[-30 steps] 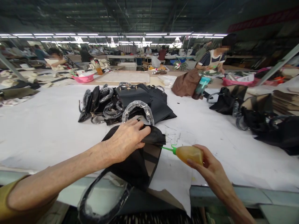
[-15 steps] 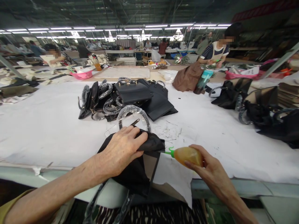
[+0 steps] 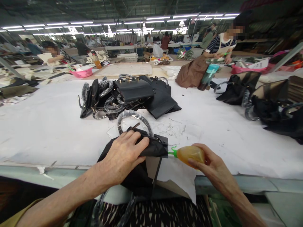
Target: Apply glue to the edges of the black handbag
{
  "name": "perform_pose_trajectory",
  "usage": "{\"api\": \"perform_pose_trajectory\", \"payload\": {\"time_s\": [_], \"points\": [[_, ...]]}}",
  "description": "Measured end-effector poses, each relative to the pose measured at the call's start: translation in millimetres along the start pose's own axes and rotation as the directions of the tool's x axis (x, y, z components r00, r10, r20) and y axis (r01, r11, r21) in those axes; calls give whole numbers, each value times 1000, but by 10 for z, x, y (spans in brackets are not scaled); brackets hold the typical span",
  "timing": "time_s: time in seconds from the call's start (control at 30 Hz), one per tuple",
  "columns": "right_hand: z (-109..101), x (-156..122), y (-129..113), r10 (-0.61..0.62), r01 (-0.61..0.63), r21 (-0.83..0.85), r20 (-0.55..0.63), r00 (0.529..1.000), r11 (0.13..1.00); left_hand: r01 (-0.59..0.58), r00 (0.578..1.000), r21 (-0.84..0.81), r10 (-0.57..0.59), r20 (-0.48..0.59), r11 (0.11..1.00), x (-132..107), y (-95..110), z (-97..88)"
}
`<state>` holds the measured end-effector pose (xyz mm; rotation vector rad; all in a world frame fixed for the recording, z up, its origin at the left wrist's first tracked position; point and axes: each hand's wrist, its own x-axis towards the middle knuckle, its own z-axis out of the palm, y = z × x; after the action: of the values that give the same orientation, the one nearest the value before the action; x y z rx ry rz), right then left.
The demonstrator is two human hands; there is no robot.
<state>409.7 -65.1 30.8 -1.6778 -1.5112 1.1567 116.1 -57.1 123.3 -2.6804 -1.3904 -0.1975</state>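
Observation:
A black handbag [image 3: 138, 176] lies at the table's front edge, partly hanging over it. My left hand [image 3: 127, 151] grips its folded black material from above, fingers curled over it. One plastic-wrapped handle [image 3: 134, 115] arches up behind that hand; another hangs below the edge. In my right hand [image 3: 209, 160] is a squeeze bottle [image 3: 190, 155] of amber liquid with a green nozzle, held on its side. The nozzle tip points left, at or very near the bag's right edge; whether it touches is unclear. White paper [image 3: 176, 176] lies under the bag's right side.
Behind my hands several black bags [image 3: 134, 90] with wrapped handles are piled on the white-covered table [image 3: 47, 126]. More black bags [image 3: 272, 104] lie at right. A teal-lidded bottle [image 3: 209, 75] stands beside brown cloth [image 3: 191, 74]. A co-worker [image 3: 220, 44] works across the table.
The camera view has tilted slightly downward. Both hands keep their holds; the bag's folded edge has shifted a little, showing more flat black panel behind it near the nozzle.

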Motion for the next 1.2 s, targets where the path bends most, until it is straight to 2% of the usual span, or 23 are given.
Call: {"api": "perform_pose_trajectory", "payload": {"time_s": [0.43,0.63,0.97,1.2], "points": [[13,-44,-42,48,-58,150,69,996,987,-1,1000,-14,1,-21,1000,-89,-1,64],[15,-57,-72,40,-53,157,89,995,986,1,999,-13,-2,-34,1000,-90,18,68],[-7,-156,-132,52,-91,184,204,978,979,-10,998,5,10,-56,1000,-154,35,93],[-7,-240,-179,42,-83,157,252,967,984,-7,999,8,7,-32,1000,-127,38,85]]}}
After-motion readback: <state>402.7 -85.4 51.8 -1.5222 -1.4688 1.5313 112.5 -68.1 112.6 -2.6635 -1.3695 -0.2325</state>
